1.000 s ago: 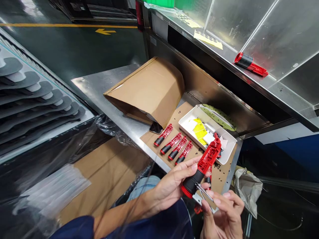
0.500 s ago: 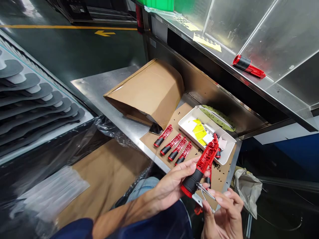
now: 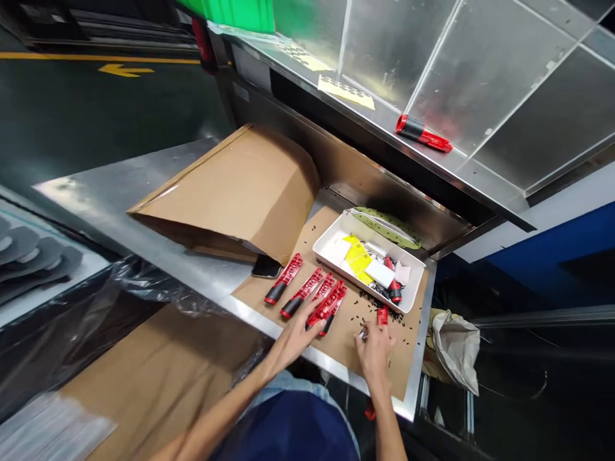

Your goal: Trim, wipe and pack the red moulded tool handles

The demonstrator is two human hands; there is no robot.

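Navy top (image 3: 288, 429), pale blue denim jeans (image 3: 283, 382), bare left hand (image 3: 295, 336), bare right hand (image 3: 375, 352)

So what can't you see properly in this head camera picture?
Head view:
- Small silver thing: the right hand's fingers hide most of it, and it is blurred.
- Red handle: the left hand partly covers it.
- Dark phone: brown cardboard covers one end.
- Black specks: too small to identify.
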